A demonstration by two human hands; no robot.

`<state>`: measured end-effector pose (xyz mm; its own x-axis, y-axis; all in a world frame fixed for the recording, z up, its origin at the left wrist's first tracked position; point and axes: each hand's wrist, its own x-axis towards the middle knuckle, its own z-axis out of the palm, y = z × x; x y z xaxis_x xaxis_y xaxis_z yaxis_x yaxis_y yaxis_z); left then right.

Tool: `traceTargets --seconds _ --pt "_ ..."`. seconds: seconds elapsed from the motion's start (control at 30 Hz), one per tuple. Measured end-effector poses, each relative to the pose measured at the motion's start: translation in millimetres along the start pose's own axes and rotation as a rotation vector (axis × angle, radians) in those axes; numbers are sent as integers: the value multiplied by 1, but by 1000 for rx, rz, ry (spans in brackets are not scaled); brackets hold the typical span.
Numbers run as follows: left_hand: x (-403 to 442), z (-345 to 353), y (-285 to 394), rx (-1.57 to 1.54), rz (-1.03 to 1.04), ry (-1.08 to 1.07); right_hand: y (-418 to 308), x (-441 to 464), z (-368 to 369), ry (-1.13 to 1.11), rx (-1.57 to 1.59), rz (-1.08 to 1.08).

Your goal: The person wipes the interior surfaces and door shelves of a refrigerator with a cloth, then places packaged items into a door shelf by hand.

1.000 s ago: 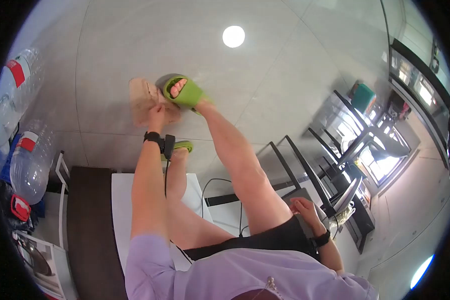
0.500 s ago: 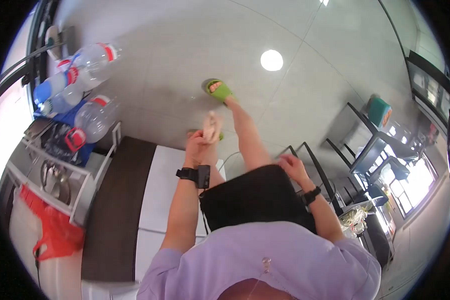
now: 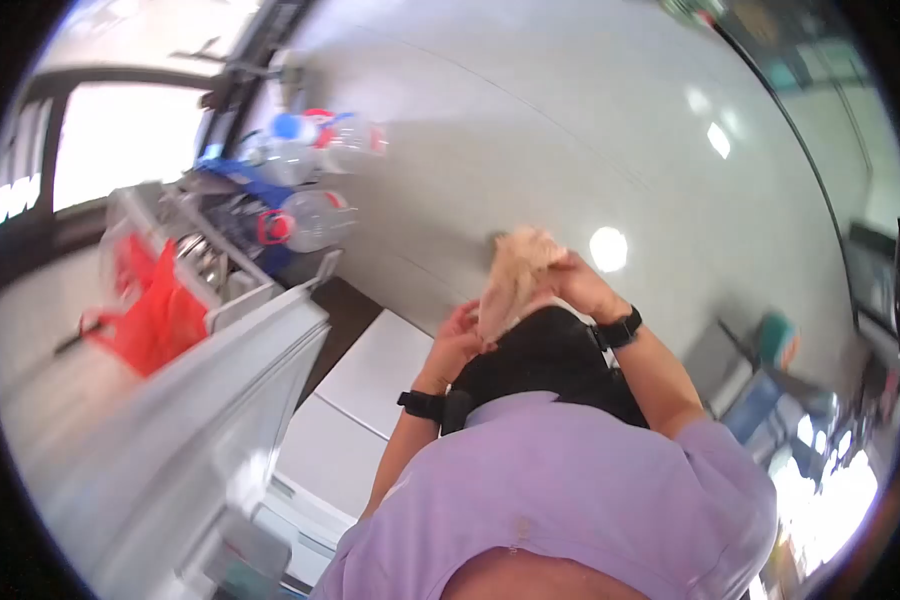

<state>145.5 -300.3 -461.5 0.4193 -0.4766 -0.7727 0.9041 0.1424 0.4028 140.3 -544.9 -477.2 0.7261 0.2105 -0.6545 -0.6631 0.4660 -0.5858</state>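
Note:
A pale beige-pink, crumpled item that looks like soft cloth [image 3: 515,275] is stretched between my two hands above the floor. Its exact kind is blurred. My left hand [image 3: 457,342] is closed on its lower left end, below the main bunch. At the upper right side, my right hand [image 3: 582,287] has its fingers pinched on the item. Both wrists carry black straps. Under the hands, black fabric [image 3: 545,355] covers my lap.
Clear plastic bottles [image 3: 315,218] stand left, by a white rack with a red plastic bag [image 3: 160,315]. A white appliance door [image 3: 260,370] and white cabinet [image 3: 335,425] are at lower left. Chairs [image 3: 755,405] stand right. Pale tiled floor [image 3: 450,140] lies ahead.
My right hand has come up from my lap to grip the cloth-like item, now spread wider. The view has turned, and the white appliance door now shows at lower left.

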Motion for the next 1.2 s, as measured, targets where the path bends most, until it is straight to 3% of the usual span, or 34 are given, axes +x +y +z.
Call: traceTargets --seconds 0.03,0.07,0.1,0.13,0.17,0.2,0.37,0.47,0.53,0.63,0.73,0.87,0.93,1.03,1.1,1.13,1.2 --pt "-1 -23 -12 301 44 77 2 5 9 -16 -372 -126" --pt "-11 -36 -23 259 98 149 5 9 17 15 -741 -258" --pt "-14 -64 -41 568 317 56 3 13 35 -101 -817 -469" --pt "-41 -40 -21 160 164 205 0 17 52 -212 -883 -704" --pt "-55 -44 -17 281 203 171 -2 22 68 -307 -924 -932" --pt "-60 -58 -23 408 227 195 15 25 67 -209 -1030 -453" --pt "-131 -80 -48 412 338 380 5 4 140 -474 -632 -366" --pt "-162 -97 -76 81 529 446 20 -4 183 -803 -598 -223" --pt "-186 -91 -81 48 621 457 26 -30 224 -893 -681 -14" --pt "-222 -94 -90 149 757 374 56 -62 275 -897 -931 14" --pt "-234 -119 -110 247 795 423 87 -65 292 -1051 -854 -28" --pt "-288 -130 -121 45 606 573 88 -59 298 -785 -884 -155" --pt "-322 -132 -129 -156 727 562 72 -40 273 -630 -746 -299" --pt "-390 -102 -131 -439 1105 617 52 -7 236 -294 -526 -504" --pt "-432 -95 -140 -444 1420 683 16 -29 249 -415 -338 -453" --pt "-449 -90 -146 -402 1596 749 15 -17 236 -358 -461 -543" --pt "-499 -55 -125 -293 1723 896 24 14 208 -256 -698 -722"
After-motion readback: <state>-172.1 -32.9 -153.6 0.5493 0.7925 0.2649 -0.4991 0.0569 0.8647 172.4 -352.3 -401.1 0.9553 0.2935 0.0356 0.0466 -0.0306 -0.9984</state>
